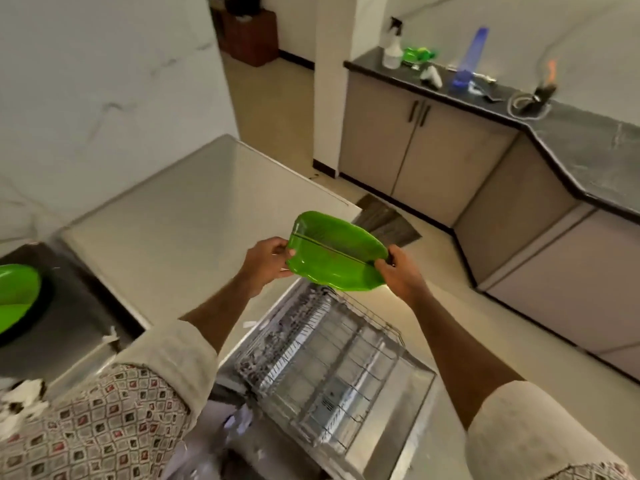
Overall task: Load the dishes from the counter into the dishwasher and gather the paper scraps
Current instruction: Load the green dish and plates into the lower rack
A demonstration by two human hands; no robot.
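Head view: at the middle of the frame both hands hold a green plate (332, 252) in the air, tilted, above the wire rack (329, 358) of the open dishwasher at lower centre. The left hand (268, 259) has its grip closed on the plate's left rim with the thumb on the upper face, and the right hand (398, 275) has its grip closed on the right rim. The rack is pulled out and its tines stand bare. Left of the hands a pale, smooth worktop (194, 216) runs toward a white wall veined like marble. At the left edge of the frame a second green dish (15, 296) sits on a dark surface, and torn white paper scraps (20, 400) lie at lower left beside the patterned sleeve. In the upper right a dark stone worktop (571, 133) tops beige cabinets (426, 150) and carries a white spray bottle (393, 46), a blue bottle (471, 60) and a small green item (417, 55). The floor (519, 323) is pale tile, with a striped mat (388, 220) just behind the plate.
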